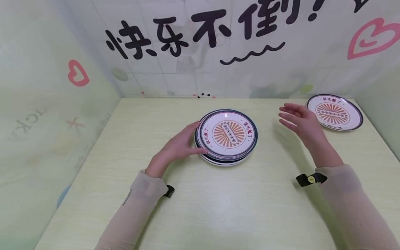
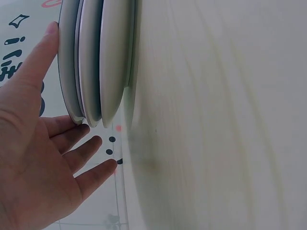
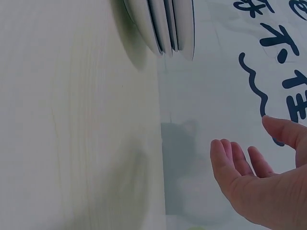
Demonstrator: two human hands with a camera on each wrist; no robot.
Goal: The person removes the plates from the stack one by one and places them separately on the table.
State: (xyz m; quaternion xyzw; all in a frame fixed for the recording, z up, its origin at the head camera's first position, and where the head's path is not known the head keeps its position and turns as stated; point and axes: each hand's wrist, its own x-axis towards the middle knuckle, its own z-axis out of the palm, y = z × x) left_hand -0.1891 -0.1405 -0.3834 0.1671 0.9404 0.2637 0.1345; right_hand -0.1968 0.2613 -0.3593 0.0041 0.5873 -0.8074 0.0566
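A stack of several round plates (image 1: 229, 152) stands on the table; the top one is white with dark rim lines, red characters and an orange sunburst. From the side, the stacked plates (image 2: 112, 62) show slight gaps between their rims. My left hand (image 1: 179, 144) is at the left rim, thumb and fingers spread, its thumb and index fingertips touching the upper plate's edge. In the left wrist view the other fingers of the left hand (image 2: 43, 143) hang loosely beside the stack. My right hand (image 1: 301, 123) hovers right of the stack, fingers relaxed, holding nothing.
A single matching plate (image 1: 335, 119) lies at the table's back right corner, partly behind the right hand in the head view. Printed wall sheets (image 1: 187, 76) close off the pale wooden table (image 1: 218, 201) at the back and both sides.
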